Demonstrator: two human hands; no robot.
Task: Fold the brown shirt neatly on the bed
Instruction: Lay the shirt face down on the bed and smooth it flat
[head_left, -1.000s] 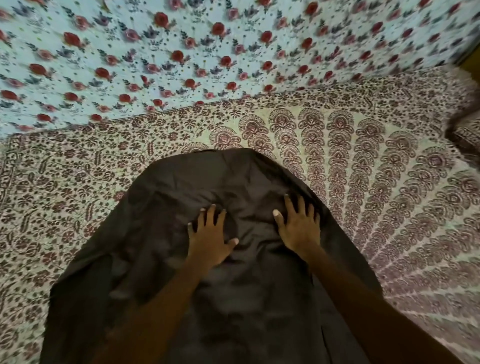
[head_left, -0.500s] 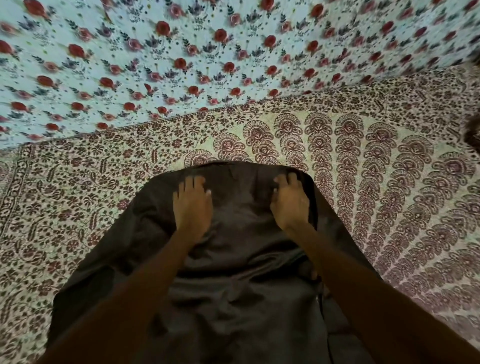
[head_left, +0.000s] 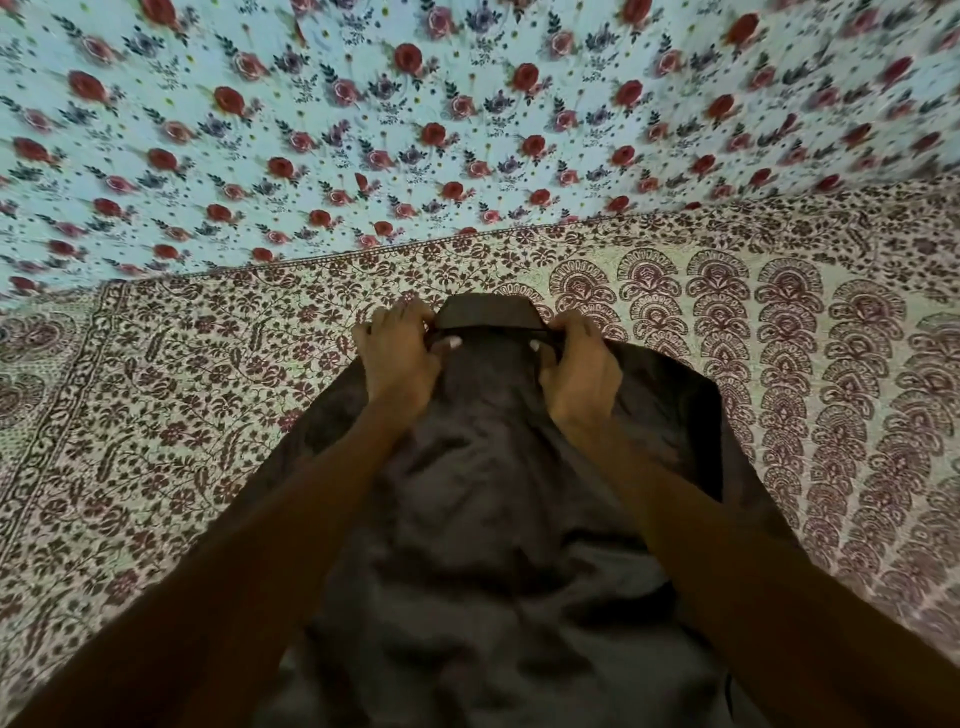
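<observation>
Both left hand (head_left: 397, 353) and right hand (head_left: 579, 364) pinch the crumpled dark-brown cloth shirt (head_left: 493, 493) beside its collar (head_left: 488, 312), squaring it; next, probably, folding the sides inward.

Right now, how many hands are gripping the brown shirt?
2. The left hand grips the brown shirt at its far end, just left of the collar; the right hand grips it just right of the collar. No other hand shows.

Maroon-print bedspread (head_left: 156, 415); beyond it, blue rose-patterned cloth (head_left: 467, 104)
</observation>
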